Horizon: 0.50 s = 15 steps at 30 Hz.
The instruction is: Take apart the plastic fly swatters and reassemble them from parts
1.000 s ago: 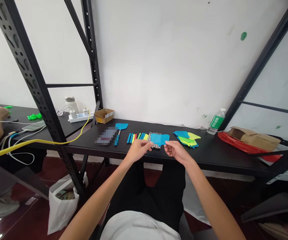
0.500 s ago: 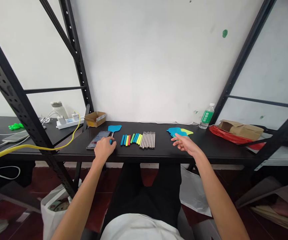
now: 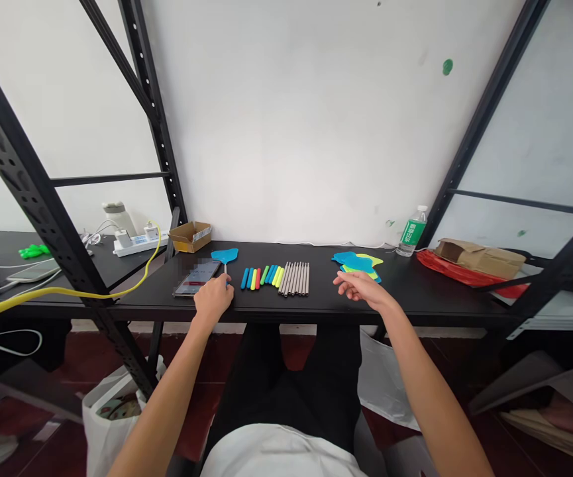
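My left hand [image 3: 213, 297] is closed round the handle end of a small fly swatter with a flat blue head [image 3: 224, 255] and a thin metal stem. Just left of it lies a phone [image 3: 197, 277]. My right hand [image 3: 359, 290] hovers with loosely curled, parted fingers and nothing visible in them. Right behind those fingers is a loose pile of flat blue and yellow swatter heads [image 3: 357, 262]. Between my hands, a row of metal rods [image 3: 295, 279] lies side by side. Left of the rods are several coloured handle tubes [image 3: 261, 277] in blue, yellow, red and green.
A small cardboard box [image 3: 190, 236] stands at the back left of the black table [image 3: 286, 307]. At the right are a water bottle [image 3: 412, 232] and a brown paper package [image 3: 482, 257] on red plastic. Black shelf posts [image 3: 479, 126] flank the table, and a yellow cable [image 3: 67, 291] crosses the left one.
My left hand has shifted slightly right and nearer to me, its fingers drawn in round the swatter's handle. My right hand has drawn back a little from the pile, whose top heads now lie differently.
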Available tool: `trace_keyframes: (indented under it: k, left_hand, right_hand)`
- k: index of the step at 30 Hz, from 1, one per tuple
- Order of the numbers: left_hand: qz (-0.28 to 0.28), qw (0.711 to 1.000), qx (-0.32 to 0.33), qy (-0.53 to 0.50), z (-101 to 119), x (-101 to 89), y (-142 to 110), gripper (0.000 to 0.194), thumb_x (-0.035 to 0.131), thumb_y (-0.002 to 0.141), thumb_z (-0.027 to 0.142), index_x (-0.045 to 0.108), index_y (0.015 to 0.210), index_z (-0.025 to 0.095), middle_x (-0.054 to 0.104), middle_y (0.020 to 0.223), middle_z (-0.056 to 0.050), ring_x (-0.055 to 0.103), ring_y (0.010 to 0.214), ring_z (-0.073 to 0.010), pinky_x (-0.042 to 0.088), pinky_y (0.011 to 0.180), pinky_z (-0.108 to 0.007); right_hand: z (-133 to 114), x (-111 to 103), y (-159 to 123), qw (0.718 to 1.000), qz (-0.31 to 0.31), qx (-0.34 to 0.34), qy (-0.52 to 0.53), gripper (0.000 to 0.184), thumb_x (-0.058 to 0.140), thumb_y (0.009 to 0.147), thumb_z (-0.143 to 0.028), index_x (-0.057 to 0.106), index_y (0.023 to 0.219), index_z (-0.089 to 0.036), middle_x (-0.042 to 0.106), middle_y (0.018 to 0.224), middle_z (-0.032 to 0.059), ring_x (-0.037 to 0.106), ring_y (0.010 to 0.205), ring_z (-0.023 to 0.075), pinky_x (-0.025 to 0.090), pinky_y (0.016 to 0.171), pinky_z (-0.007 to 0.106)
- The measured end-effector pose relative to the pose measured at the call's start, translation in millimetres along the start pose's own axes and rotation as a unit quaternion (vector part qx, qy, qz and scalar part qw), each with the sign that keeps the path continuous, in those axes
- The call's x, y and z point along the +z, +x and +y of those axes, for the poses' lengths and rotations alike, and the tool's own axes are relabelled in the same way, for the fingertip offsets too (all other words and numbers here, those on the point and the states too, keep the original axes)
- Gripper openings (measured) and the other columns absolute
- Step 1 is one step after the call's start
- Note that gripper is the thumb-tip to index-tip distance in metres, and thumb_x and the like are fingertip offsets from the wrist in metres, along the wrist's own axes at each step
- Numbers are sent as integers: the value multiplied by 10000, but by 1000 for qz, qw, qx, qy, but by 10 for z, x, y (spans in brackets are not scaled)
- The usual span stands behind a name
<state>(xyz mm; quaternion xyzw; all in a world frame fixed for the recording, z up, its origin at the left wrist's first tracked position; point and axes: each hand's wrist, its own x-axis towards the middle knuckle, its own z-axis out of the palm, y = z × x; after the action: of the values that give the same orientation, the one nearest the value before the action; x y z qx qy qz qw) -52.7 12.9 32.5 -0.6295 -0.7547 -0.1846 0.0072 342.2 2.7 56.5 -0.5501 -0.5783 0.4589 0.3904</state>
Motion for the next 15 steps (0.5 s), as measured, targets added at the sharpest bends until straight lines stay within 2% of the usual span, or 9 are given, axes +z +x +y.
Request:
trace_keyframes:
  k: [4, 9, 15]
  left_hand:
    - [-6, 1000, 9, -27, 40, -45, -21, 417, 380, 907, 277, 608, 1257, 254, 700, 1131, -156, 657, 1016, -379, 498, 754, -433]
    - [16, 996, 11, -87, 32, -64, -4, 404, 371, 909, 275, 620, 1226, 268, 709, 1092, -130, 659, 994, -356, 472, 729, -384]
    - [47, 983, 1, -179, 18, -83, 23, 359, 402, 892, 275, 657, 1144, 270, 709, 826, -67, 660, 836, -296, 426, 686, -326]
  right_hand:
    - [-4, 55, 8, 1000, -19, -10, -10, 421, 624, 881, -556, 712, 890, -145, 676, 711, 58, 514, 505, 71, 326, 416, 170]
    - [20, 75, 29, 999, -36, -26, -20, 440, 614, 881, -572, 714, 920, -145, 689, 734, 64, 533, 530, 79, 344, 434, 172]
    - [14, 73, 20, 998, -39, -35, -24, 433, 616, 877, -569, 713, 916, -149, 693, 732, 67, 542, 531, 86, 351, 439, 180]
